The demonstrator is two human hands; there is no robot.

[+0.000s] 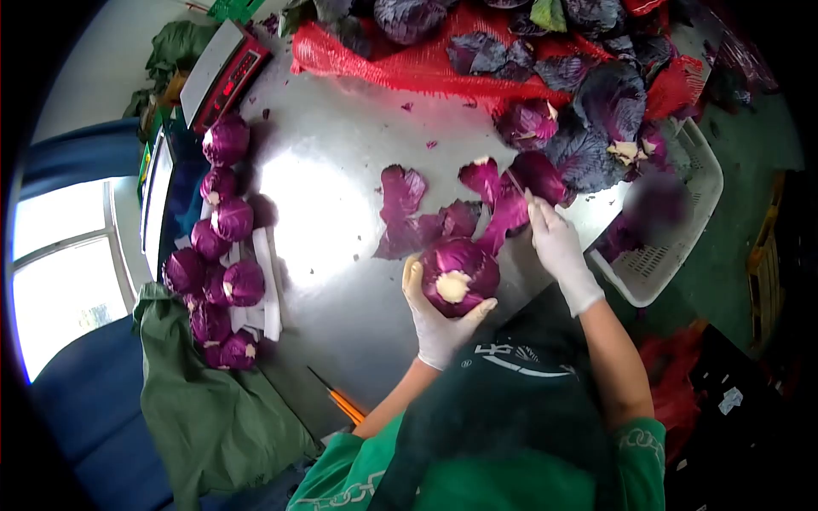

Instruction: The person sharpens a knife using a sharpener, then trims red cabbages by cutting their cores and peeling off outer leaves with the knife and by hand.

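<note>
My gloved left hand [434,319] grips a red cabbage [464,266] from below and its left side, with the pale cut stem facing up toward me. To the right, my gloved right hand [558,243] is closed around a knife [515,180], whose thin blade points up and left over loose leaves. Its handle is hidden in the fingers. Torn purple leaves [402,200] lie on the metal table just beyond the held cabbage, and more leaves [509,209] sit beside the blade.
Trimmed cabbages [243,283] line the table's left side near a red scale [226,75]. Dark outer leaves and cabbages cover a red mesh sack [383,64] at the back. A white basket [703,183] stands at right. An orange-handled tool [345,406] lies near the front edge.
</note>
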